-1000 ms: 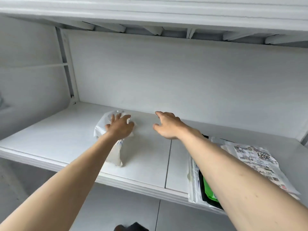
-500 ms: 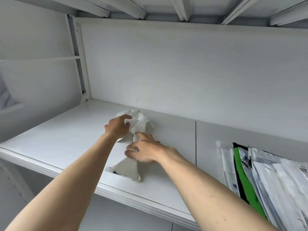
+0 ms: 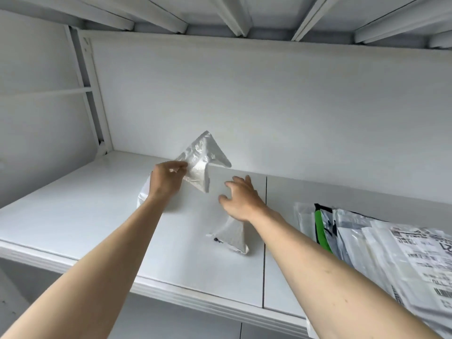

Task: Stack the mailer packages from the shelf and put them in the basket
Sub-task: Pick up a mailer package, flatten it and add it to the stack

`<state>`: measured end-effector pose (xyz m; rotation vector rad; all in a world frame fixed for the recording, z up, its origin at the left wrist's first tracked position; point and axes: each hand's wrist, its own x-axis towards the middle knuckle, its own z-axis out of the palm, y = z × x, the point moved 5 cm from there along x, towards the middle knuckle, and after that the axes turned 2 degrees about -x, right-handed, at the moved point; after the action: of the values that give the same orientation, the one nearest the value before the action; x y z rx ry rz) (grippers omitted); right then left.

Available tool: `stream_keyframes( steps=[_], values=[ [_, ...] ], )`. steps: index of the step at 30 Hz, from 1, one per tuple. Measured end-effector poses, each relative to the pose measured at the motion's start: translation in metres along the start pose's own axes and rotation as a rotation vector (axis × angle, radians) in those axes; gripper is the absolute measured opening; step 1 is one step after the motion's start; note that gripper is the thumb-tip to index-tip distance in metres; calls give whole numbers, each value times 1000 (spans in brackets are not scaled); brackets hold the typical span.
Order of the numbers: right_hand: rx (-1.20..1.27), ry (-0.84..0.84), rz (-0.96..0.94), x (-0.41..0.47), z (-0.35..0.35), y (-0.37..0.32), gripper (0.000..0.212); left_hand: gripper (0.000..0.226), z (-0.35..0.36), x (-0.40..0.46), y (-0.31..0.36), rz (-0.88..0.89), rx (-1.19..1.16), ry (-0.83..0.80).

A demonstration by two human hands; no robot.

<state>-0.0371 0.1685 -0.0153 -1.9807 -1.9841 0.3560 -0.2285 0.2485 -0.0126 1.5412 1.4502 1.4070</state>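
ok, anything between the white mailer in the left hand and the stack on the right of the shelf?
Only the right hand, open, hovering over a second mailer lying on the shelf. The left hand holds the white mailer lifted; the path to the stack otherwise looks clear.

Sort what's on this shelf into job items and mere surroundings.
Job items: white mailer gripped by the left hand; white mailer lying under the open right hand; pile of mailers at right.
Surroundings: shelf board; upright post; back panel.
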Motion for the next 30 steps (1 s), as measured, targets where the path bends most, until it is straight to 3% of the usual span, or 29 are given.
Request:
stream_keyframes(
  steps=[4, 6, 9, 14, 21, 25, 28, 30],
  values=[
    [594, 163, 95, -23, -50, 0, 68, 9, 2, -21, 49, 10, -347, -64],
    [891, 211, 118, -37, -75, 4, 72, 9, 8, -37, 81, 56, -360, -106],
    [1097, 278, 97, -63, -112, 11, 57, 10, 21, -57, 119, 138, -302, -149],
    [1072, 405, 141, -113, -155, 45, 31, 17, 55, -94, 160, 193, -251, -213],
    [789, 543, 179, -189, -212, 129, 26, 19, 97, -140, 203, 235, -341, -401],
    [630, 747, 124, -232, -240, 166, 30, 40, 139, -171, 233, 234, -382, -520],
    [835, 777, 55, -258, -248, 181, 11, 23, 164, -193, 253, 293, -290, -521],
    [1010, 711, 21, -269, -251, 184, 9, 20, 175, -200, 259, 282, -277, -514]
  ],
)
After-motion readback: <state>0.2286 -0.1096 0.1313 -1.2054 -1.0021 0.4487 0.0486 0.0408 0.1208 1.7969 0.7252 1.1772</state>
